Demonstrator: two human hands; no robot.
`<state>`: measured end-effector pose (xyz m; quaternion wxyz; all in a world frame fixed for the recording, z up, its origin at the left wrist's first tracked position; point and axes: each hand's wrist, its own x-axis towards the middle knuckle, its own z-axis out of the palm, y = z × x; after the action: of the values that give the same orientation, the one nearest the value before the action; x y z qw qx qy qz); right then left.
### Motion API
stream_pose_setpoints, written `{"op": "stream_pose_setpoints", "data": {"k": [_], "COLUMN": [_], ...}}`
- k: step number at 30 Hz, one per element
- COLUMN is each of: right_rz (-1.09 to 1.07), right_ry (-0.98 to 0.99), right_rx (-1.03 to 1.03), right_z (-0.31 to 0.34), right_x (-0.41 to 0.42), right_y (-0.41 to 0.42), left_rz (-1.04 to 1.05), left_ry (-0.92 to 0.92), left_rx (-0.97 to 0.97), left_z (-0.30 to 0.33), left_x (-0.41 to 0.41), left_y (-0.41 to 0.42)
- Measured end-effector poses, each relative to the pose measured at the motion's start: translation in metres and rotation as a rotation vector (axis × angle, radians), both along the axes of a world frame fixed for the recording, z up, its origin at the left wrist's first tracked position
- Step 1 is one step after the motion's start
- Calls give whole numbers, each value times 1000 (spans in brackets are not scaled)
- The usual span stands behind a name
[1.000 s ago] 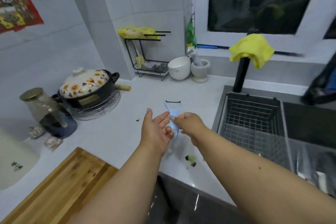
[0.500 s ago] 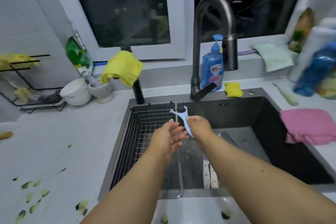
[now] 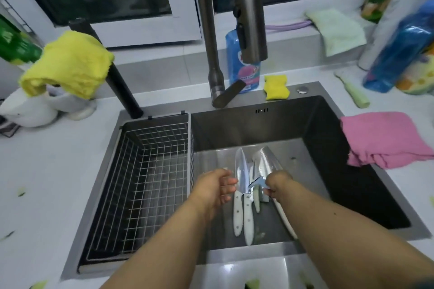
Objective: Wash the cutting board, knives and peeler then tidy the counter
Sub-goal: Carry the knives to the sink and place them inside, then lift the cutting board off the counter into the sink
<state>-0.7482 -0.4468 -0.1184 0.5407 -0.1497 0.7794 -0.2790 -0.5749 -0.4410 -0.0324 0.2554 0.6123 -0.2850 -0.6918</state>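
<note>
A: How do the arms lie?

B: Both forearms reach forward and down into the sink (image 3: pixel 352 124). The right hand (image 3: pixel 278 182) hangs low over the basin, fingers curled under, its grip pinching the pale blue peeler (image 3: pixel 257 183) by the handle. The peeler's head points left, toward the other hand.

A: And the left?

B: The left hand (image 3: pixel 215 186) hovers just beside it, fingers loosely bent and spread toward the peeler, holding nothing. I cannot tell whether its fingertips touch the tool.

A: Where are the knives?

B: The knives (image 3: pixel 244 195) lie flat on the sink floor right under both hands, blades pointing away, white handles toward the person. A broad cleaver (image 3: pixel 270 162) lies beside them on the right, its handle running under the right wrist.

A: Anything near?

B: A wire basket (image 3: pixel 150 171) fills the sink's left part. The faucet (image 3: pixel 249 19) hangs above. A pink cloth (image 3: pixel 385 138) lies on the surface to the right, a yellow sponge (image 3: pixel 276 87) behind the sink.
</note>
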Motion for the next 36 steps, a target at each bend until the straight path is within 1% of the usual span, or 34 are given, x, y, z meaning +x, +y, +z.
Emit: {"op": "stream_pose_setpoints", "data": {"k": [1,3,6,7,8,10,12,13,15,17,21,25,31,36], "right_rz": [5,66,128,108,169,60,102,101,63,58,187,313,517,776], "right_ry": [-57,-32,73,97,160,193,266,290,243,140,-1,-113,-279,-279], "right_rx": [-2,41,94,92,86,24,-98,-198,-363,-491,-622,-663,-646,-607], "right_z": [0,-6,0,2,10,30,51,55,73,97,134,162,183,191], "right_x": [2,2,4,4,7,15,28,36,60,92,150,223,354,466], "right_y": [0,-6,-7,-8,-7,-11,-21,-29,-42,-47,-42,-27,14,69], "left_rz": [5,11,15,14,15,28,57,78,140,222,334,489,747,993], "left_ry": [5,10,16,12,7,9,23,32,59,87,66,15,-68,-178], "left_rx": [8,15,16,12,5,-18,-49,-66,-104,-156,-249,-292,-334,-333], "left_z": [-2,-6,-8,-8,-6,-1,8,13,24,38,58,78,98,102], "left_x": [-1,-1,0,1,2,6,13,18,30,51,102,166,280,381], "left_y": [-1,-4,-8,-9,-9,-11,-13,-15,-16,-15,0,24,84,155]}}
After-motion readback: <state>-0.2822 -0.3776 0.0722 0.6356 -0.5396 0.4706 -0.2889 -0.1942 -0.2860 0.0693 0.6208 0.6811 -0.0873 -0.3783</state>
